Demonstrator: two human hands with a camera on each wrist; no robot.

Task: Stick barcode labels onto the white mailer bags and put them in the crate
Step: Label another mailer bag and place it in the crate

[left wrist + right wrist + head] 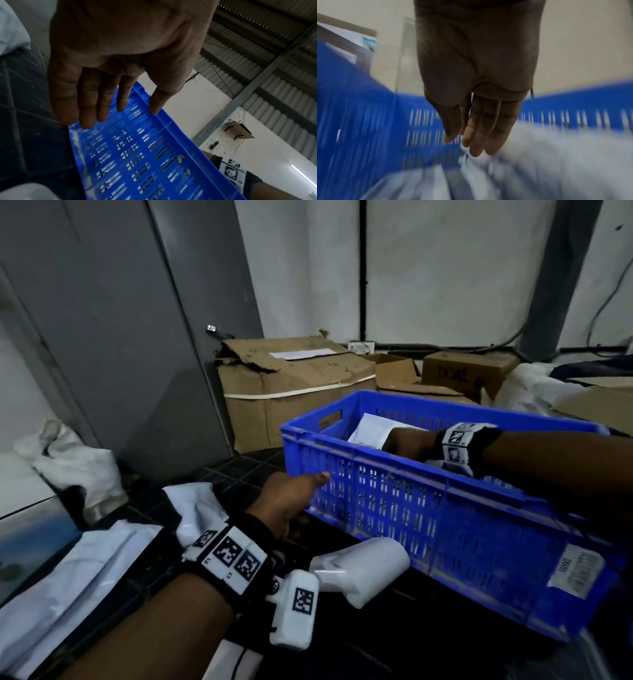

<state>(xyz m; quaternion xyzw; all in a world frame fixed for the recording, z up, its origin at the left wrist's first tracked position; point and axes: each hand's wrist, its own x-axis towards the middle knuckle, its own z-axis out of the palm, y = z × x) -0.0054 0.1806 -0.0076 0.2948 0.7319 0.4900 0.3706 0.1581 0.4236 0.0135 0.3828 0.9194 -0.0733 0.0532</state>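
Both hands at the blue crate

Nearest, unlabelled white mailer bags lie beside the left hand, fingers straight against the crate wall; farther, the right hand, fingers extended and holding nothing, reaches over white bags inside; cardboard boxes stand behind

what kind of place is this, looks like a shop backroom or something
Most likely a small warehouse or packing room. Worn cardboard boxes are stacked against the wall, a blue plastic crate holds white mailer bags, and the left wrist view shows a corrugated metal roof overhead.
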